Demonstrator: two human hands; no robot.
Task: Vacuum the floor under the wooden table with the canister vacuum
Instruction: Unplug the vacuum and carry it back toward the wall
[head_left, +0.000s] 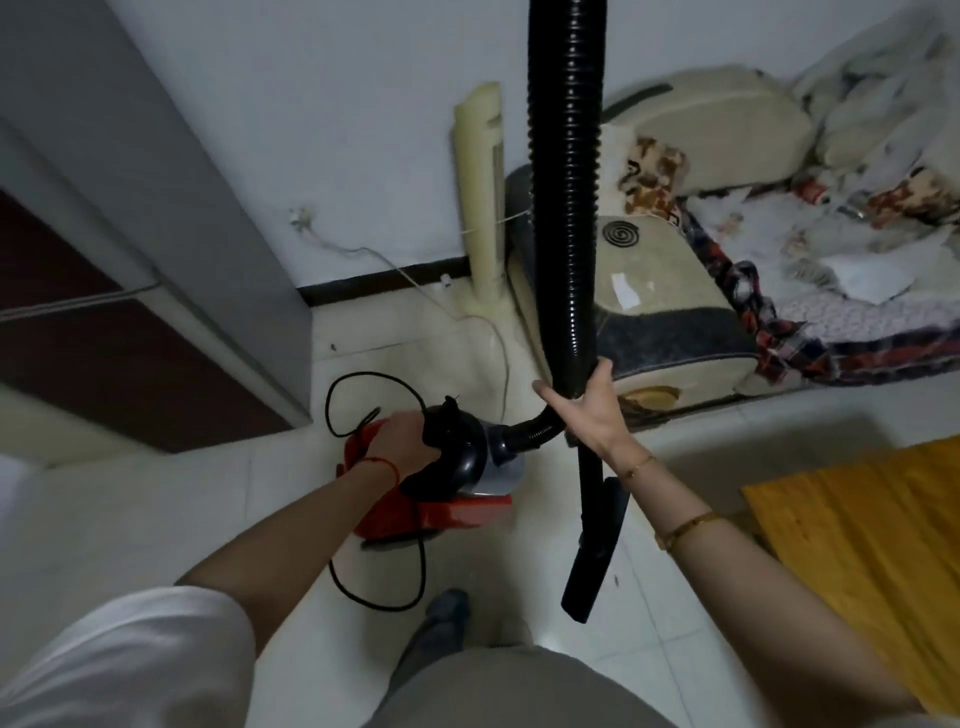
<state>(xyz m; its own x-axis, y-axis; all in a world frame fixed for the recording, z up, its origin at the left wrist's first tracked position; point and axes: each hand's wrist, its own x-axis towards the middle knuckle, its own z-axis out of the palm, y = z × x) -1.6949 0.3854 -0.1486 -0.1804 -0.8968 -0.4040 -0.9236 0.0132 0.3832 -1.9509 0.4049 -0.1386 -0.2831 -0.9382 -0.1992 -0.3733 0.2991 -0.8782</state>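
Left hand (402, 441) is clamped on the black handle of the red canister vacuum (441, 499), which sits on the pale tiled floor (156, 519). Right hand (592, 415) is wrapped around the ribbed hose (563, 208) — nozzle (597, 556) dangling. My worry: the loose power cord (374, 597) loops near the foot, so it could snag.

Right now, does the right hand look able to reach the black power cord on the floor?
Probably not at once. The right hand is wrapped around the black hose, and the power cord lies low on the floor, beyond the red canister vacuum and under the left arm. It would need to release its grip first.
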